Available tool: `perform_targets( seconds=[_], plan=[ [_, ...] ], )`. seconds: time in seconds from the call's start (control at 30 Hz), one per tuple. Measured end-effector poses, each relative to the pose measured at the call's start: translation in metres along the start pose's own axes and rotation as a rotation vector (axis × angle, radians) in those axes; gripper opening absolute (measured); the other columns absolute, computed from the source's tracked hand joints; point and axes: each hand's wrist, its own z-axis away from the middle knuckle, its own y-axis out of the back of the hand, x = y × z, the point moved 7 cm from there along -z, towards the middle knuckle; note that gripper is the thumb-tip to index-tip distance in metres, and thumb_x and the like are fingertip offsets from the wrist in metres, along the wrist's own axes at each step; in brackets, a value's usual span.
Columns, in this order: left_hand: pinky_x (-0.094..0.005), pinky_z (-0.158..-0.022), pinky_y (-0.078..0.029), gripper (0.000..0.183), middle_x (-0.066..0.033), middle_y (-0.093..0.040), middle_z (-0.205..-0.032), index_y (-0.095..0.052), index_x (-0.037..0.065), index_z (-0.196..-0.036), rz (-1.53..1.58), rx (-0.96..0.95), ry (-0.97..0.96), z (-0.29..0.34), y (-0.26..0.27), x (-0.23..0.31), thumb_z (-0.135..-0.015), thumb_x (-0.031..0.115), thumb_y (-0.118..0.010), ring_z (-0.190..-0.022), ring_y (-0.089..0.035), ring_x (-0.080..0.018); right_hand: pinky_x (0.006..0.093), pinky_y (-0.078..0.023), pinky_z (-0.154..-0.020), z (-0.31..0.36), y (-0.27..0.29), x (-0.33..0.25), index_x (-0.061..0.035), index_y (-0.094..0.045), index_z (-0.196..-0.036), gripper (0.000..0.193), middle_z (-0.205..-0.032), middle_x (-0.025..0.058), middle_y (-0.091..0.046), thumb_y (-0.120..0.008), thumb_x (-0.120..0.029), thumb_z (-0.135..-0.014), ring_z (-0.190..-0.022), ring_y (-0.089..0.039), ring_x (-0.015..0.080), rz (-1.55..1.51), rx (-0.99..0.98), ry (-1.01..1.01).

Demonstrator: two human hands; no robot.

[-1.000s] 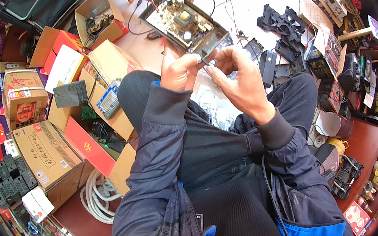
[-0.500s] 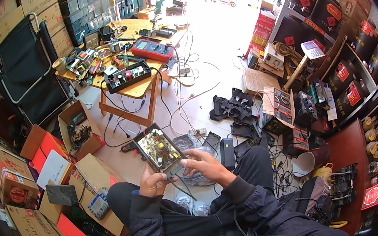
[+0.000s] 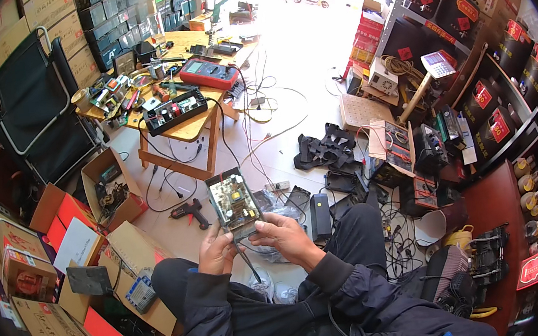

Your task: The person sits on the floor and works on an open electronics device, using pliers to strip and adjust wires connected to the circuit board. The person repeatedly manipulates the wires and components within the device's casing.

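Between my two hands, above my lap, is a black open case with a circuit board (image 3: 233, 200) inside, its components facing up. My left hand (image 3: 216, 252) grips the near left corner, fingers closed on the edge. The near right corner is pinched by my right hand (image 3: 287, 237), its thumb on the rim. A dark cable (image 3: 248, 263) hangs from the near end of the case, down between my knees. On the floor just beyond my left hand lies a black glue gun (image 3: 190, 212) with a red trigger. A closed black power adapter box (image 3: 320, 217) stands right of my right hand.
A wooden table (image 3: 184, 132) ahead carries a red multimeter (image 3: 208, 73), another open black case (image 3: 175, 111) and tools. Cardboard boxes (image 3: 56, 335) crowd the left side. Empty black casings (image 3: 323, 146) and tangled cables (image 3: 405, 245) lie on the floor at right.
The circuit board case has turned slightly and come more upright, shifting a little to the right. More of the glue gun now shows. Both hands keep their hold.
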Motion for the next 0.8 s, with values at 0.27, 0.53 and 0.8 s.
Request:
perform_targets(
  seconds=[0.27,0.53,0.8],
  plan=[
    [-0.0315,-0.079,-0.053,0.051,-0.0076,-0.067,-0.133,-0.047,0.003,-0.151,0.009,-0.042,0.058,-0.003,0.002,-0.011,-0.104,0.018,-0.06,-0.115,-0.069,-0.0205,0.0383,-0.059,-0.094,-0.005,0.008,0.002,0.0066,-0.053,-0.135,0.039,-0.12,0.0162,-0.069,-0.063,-0.017,-0.106,-0.103,-0.071,0.0234,-0.077,0.059,0.029],
    [-0.0296,-0.071,-0.049,0.038,-0.006,-0.07,-0.124,-0.058,0.005,-0.139,0.022,-0.044,0.098,-0.006,0.005,-0.016,-0.106,0.024,-0.056,-0.104,-0.069,-0.0188,0.0387,-0.058,-0.094,-0.004,0.007,0.002,0.0032,-0.055,-0.135,0.034,-0.123,0.0135,-0.068,-0.061,-0.016,-0.107,-0.105,-0.07,0.0229,-0.081,0.065,0.068],
    [-0.0284,-0.062,-0.048,0.049,-0.01,-0.071,-0.121,-0.057,0.008,-0.138,0.172,-0.069,0.165,-0.009,0.003,-0.026,-0.112,0.047,-0.041,-0.097,-0.071,-0.0209,0.0373,-0.057,-0.09,-0.004,0.002,-0.003,0.0023,-0.056,-0.132,0.031,-0.121,0.0125,-0.069,-0.06,-0.014,-0.107,-0.101,-0.07,0.0207,-0.104,0.033,0.05]
  ],
)
